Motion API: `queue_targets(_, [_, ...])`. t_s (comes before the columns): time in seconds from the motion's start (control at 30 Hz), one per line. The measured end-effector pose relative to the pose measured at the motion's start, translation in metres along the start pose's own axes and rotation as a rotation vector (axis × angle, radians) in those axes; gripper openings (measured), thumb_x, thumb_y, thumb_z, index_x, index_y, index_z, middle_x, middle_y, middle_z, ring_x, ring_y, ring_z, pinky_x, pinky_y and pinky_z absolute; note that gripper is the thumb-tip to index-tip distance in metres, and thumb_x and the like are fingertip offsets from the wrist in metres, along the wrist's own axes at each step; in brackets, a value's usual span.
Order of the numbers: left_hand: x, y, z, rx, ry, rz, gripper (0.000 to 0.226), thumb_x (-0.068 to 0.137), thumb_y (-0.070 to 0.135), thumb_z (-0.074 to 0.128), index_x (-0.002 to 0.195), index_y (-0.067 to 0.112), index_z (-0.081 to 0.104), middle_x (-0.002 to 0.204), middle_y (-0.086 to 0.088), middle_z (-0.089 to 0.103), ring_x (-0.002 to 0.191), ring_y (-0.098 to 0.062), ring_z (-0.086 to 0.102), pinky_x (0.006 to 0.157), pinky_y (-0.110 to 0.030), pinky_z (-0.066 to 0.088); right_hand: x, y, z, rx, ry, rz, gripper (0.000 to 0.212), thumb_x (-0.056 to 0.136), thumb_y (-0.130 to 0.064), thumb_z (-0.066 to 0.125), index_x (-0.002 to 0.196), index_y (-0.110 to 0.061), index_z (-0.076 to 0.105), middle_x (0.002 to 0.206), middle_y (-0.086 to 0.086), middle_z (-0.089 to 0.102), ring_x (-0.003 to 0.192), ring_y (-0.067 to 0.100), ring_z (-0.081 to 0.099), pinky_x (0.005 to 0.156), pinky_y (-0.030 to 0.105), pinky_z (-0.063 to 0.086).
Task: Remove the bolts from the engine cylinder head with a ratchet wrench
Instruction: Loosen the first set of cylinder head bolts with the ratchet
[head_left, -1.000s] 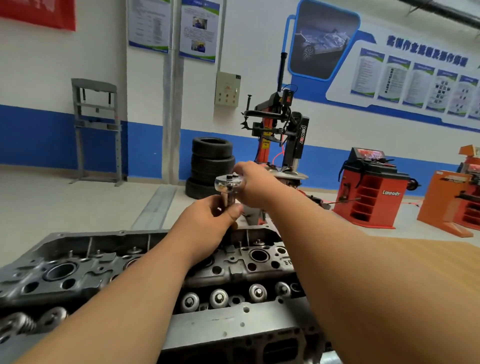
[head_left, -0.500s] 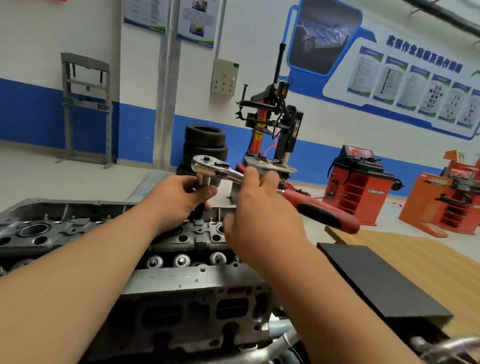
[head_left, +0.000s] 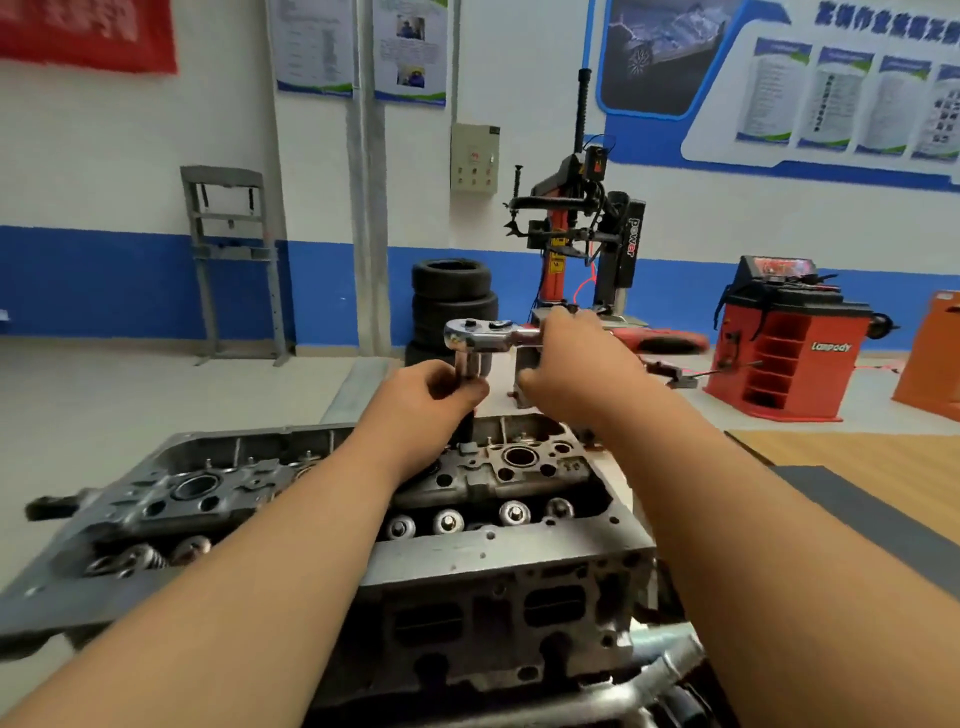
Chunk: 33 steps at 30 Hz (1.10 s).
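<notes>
The engine cylinder head (head_left: 498, 561) lay in front, beside the wooden bench (head_left: 857, 457). Above its far edge the ratchet wrench (head_left: 472, 332) was carried on an upright extension (head_left: 467, 364); the bolt below was hidden. The extension was gripped by the left hand (head_left: 431, 395), and the handle was clasped by the right hand (head_left: 576, 364). It was judged that the extension had to be kept straight during the swing. In the head's open recess a row of valve caps (head_left: 449, 519) was seen.

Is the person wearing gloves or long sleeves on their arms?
No. The left hand and right hand are bare, with no gloves. The left forearm and right forearm are bare too: no sleeve, watch or bracelet shows.
</notes>
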<state>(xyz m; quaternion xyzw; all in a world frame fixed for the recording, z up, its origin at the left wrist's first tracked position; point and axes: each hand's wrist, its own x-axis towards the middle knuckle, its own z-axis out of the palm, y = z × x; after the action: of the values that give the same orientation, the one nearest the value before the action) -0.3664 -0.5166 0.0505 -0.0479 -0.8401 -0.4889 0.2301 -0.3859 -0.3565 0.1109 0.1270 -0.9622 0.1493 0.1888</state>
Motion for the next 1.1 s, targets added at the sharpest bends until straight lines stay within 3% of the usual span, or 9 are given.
queue_targets(0.2, [-0.008, 0.003, -0.005, 0.035, 0.030, -0.007, 0.008, 0.090, 0.039, 0.063, 0.096, 0.035, 0.061, 0.089, 0.021, 0.062, 0.086, 0.004, 0.057, 0.066, -0.015, 0.040, 0.026, -0.018, 0.009, 0.064, -0.093, 0.019, 0.055, 0.086, -0.016, 0.057, 0.134, -0.007, 0.031, 0.141, 0.013, 0.027, 0.109, 0.032, 0.051, 0.076, 0.037, 0.042])
queue_targets(0.33, [-0.011, 0.008, -0.006, 0.018, -0.011, -0.016, 0.007, 0.092, 0.039, 0.061, 0.096, 0.044, 0.057, 0.093, 0.016, 0.062, 0.087, -0.002, 0.059, 0.066, -0.020, 0.042, -0.030, -0.017, -0.005, -0.147, -0.017, 0.102, 0.059, 0.085, -0.017, 0.060, 0.134, -0.010, 0.027, 0.133, 0.013, 0.031, 0.094, 0.031, 0.054, 0.058, 0.037, 0.040])
queue_targets(0.5, [-0.008, 0.009, -0.003, 0.028, -0.021, -0.014, 0.022, 0.092, 0.038, 0.060, 0.113, 0.030, 0.061, 0.107, 0.013, 0.063, 0.101, -0.010, 0.058, 0.085, -0.027, 0.041, -0.098, -0.041, -0.004, -0.284, 0.076, -0.127, 0.070, 0.088, -0.025, 0.055, 0.141, -0.002, 0.016, 0.122, 0.017, 0.030, 0.076, 0.022, 0.030, 0.039, 0.025, 0.024])
queue_targets(0.7, [0.001, 0.002, -0.001, 0.058, -0.039, -0.001, 0.011, 0.092, 0.045, 0.058, 0.101, 0.039, 0.056, 0.118, 0.004, 0.057, 0.097, -0.006, 0.055, 0.089, -0.030, 0.042, -0.041, -0.015, -0.023, -0.123, -0.041, -0.008, 0.026, 0.086, -0.030, 0.055, 0.102, -0.017, 0.038, 0.082, 0.000, 0.042, 0.067, 0.017, 0.045, 0.049, 0.028, 0.033])
queue_targets(0.8, [0.006, 0.002, 0.003, 0.024, -0.082, -0.002, 0.014, 0.095, 0.043, 0.052, 0.108, 0.040, 0.054, 0.122, 0.000, 0.056, 0.109, -0.013, 0.055, 0.101, -0.035, 0.039, -0.001, -0.007, -0.014, -0.102, -0.087, 0.005, 0.030, 0.085, -0.021, 0.056, 0.111, -0.014, 0.043, 0.106, 0.007, 0.050, 0.084, 0.023, 0.055, 0.067, 0.037, 0.051])
queue_targets(0.87, [0.008, 0.002, 0.006, 0.004, -0.101, 0.008, 0.013, 0.098, 0.039, 0.048, 0.110, 0.038, 0.052, 0.115, 0.004, 0.063, 0.109, -0.013, 0.055, 0.093, -0.030, 0.040, 0.027, -0.018, -0.010, -0.082, -0.154, 0.000, 0.028, 0.086, -0.018, 0.057, 0.112, -0.010, 0.050, 0.101, 0.008, 0.052, 0.081, 0.022, 0.055, 0.066, 0.033, 0.050])
queue_targets(0.97, [0.006, 0.001, 0.004, -0.025, -0.093, 0.010, 0.011, 0.100, 0.038, 0.045, 0.106, 0.035, 0.054, 0.094, 0.020, 0.067, 0.095, 0.004, 0.055, 0.073, -0.017, 0.036, 0.053, -0.037, -0.004, -0.151, -0.244, -0.013, 0.017, 0.092, -0.023, 0.053, 0.088, -0.007, 0.052, 0.077, 0.006, 0.048, 0.066, 0.018, 0.046, 0.063, 0.031, 0.041])
queue_targets(1.03, [0.006, -0.001, 0.003, -0.044, -0.081, 0.010, 0.010, 0.099, 0.038, 0.046, 0.104, 0.036, 0.055, 0.086, 0.018, 0.069, 0.085, 0.007, 0.058, 0.067, -0.016, 0.039, 0.059, -0.037, 0.003, -0.129, -0.243, -0.033, 0.023, 0.093, -0.029, 0.051, 0.097, -0.006, 0.053, 0.088, 0.010, 0.053, 0.081, 0.025, 0.052, 0.083, 0.041, 0.045])
queue_targets(1.1, [0.005, 0.000, 0.003, -0.046, -0.076, 0.020, 0.006, 0.098, 0.037, 0.049, 0.098, 0.036, 0.055, 0.080, 0.014, 0.070, 0.073, 0.008, 0.060, 0.061, -0.012, 0.041, 0.051, -0.031, 0.006, -0.005, -0.207, -0.006, 0.036, 0.091, -0.024, 0.054, 0.122, -0.005, 0.048, 0.116, 0.013, 0.051, 0.094, 0.028, 0.056, 0.079, 0.039, 0.047])
